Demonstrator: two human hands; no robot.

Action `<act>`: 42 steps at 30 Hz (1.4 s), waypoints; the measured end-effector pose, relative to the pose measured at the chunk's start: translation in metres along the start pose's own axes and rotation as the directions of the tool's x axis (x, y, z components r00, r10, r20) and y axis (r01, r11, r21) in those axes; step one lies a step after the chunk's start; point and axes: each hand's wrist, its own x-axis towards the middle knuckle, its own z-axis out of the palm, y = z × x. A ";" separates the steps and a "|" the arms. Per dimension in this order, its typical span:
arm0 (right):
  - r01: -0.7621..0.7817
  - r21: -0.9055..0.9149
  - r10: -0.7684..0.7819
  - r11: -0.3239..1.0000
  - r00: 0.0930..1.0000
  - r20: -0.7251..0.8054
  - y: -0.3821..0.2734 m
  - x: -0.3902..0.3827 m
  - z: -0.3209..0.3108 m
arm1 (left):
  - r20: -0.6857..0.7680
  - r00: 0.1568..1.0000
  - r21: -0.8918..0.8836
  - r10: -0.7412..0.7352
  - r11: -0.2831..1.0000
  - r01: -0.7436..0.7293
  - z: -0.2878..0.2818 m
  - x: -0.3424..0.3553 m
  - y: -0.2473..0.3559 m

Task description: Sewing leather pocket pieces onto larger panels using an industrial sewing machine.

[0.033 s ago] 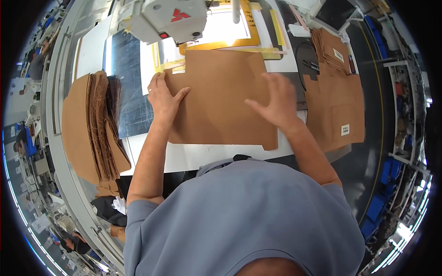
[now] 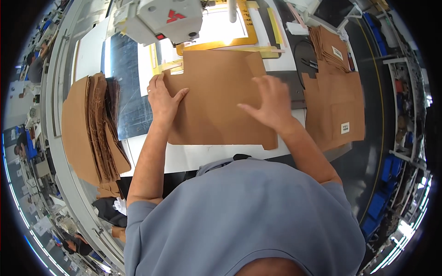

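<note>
A brown fabric panel (image 2: 221, 103) lies flat on the white work surface in front of me, with a notch at its upper left corner. My left hand (image 2: 162, 100) rests on the panel's left edge, fingers stretched out along it and thumb spread onto the cloth. Over the panel's right part is my right hand (image 2: 272, 103), open and slightly blurred, its thumb pointing left. Whether that hand touches the cloth, I cannot tell. Just beyond the panel stands a light grey sewing machine head (image 2: 161, 20), with a yellow-framed template plate (image 2: 251, 32) beside it.
At the left hangs a thick stack of brown pieces (image 2: 76, 133), next to a dark blue scratched board (image 2: 129, 92). More brown panels (image 2: 322, 110) with white labels lie at the right, near dark scissors or snips (image 2: 309, 63). A monitor (image 2: 334, 14) stands at the far right.
My right hand has shifted a little to the left over the panel. My left hand and the panel stay nearly in place.
</note>
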 end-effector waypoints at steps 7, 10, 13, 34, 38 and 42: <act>0.027 -0.082 -0.009 0.996 0.979 0.204 0.027 0.006 0.026 | 0.475 0.832 -0.031 -0.286 0.940 0.341 -0.019 0.018 0.028; -0.195 0.267 0.148 0.944 0.971 0.187 0.040 0.015 -0.004 | 0.393 0.899 -0.330 -0.194 0.883 0.335 -0.013 0.008 0.008; -0.421 0.661 0.380 0.621 0.899 0.217 0.073 0.013 -0.028 | 0.426 0.887 -0.562 -0.177 0.717 0.413 -0.019 0.005 -0.008; -0.356 0.123 0.296 0.926 0.891 0.344 0.103 0.101 0.006 | 0.320 0.907 -0.476 -0.274 0.781 0.404 0.021 0.064 -0.006; -0.333 0.081 0.281 0.939 0.884 0.374 0.101 0.122 0.011 | 0.319 0.909 -0.453 -0.268 0.799 0.395 0.021 0.079 -0.014; -0.349 0.067 0.302 0.935 0.880 0.368 0.104 0.139 0.015 | 0.281 0.921 -0.421 -0.269 0.828 0.370 0.019 0.097 -0.010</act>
